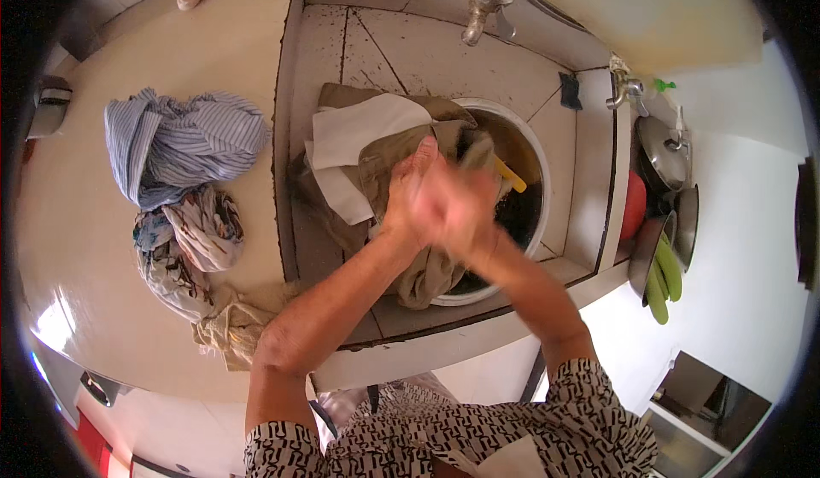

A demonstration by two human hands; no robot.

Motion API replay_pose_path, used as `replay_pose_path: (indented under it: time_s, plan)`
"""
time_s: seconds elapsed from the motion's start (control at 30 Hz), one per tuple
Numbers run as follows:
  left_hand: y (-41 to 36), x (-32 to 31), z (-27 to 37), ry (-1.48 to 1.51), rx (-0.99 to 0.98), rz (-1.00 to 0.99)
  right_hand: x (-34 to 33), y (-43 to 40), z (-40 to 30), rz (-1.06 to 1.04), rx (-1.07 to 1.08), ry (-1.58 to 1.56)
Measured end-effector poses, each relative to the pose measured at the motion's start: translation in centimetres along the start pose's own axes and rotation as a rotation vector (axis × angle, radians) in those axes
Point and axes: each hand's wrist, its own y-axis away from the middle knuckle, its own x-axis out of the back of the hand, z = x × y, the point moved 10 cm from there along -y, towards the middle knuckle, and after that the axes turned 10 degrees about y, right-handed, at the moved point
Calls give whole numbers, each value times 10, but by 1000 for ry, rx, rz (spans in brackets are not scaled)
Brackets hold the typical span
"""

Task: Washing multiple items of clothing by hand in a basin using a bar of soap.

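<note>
My left hand is curled on a khaki garment, its thumb pointing up. Pressed close against it, my right hand is blurred by motion and appears to grip bunched cloth of the same garment. White lining pieces lie spread on the garment's left side. Beneath, partly covered by the cloth, stands a round basin with a pale rim and dark liquid inside. A yellow handle pokes out beside my right hand; what it belongs to is mostly hidden.
Around the basin is a tiled sink with a metal tap above. Bunched striped cloth and patterned cloth lie on the left counter. At right are another tap, a lidded pot and green bananas.
</note>
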Motion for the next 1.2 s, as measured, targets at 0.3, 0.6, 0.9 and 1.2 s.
replay_pose_path:
  time_s: [0.3, 0.6, 0.9, 1.2]
  plan:
    - [20, -44, 13, -352, -135, 97, -1, 16, 131, -134, -426, 9]
    - [56, -110, 68, -1026, -823, -134, -15, 63, 129, -341, -516, 11]
    - [54, -113, 51, -1456, -717, -333, 167, 75, 89, 381, -847, -704]
    - [85, -94, 10, -988, -525, -65, 162, 70, 25, 522, -1195, -1276]
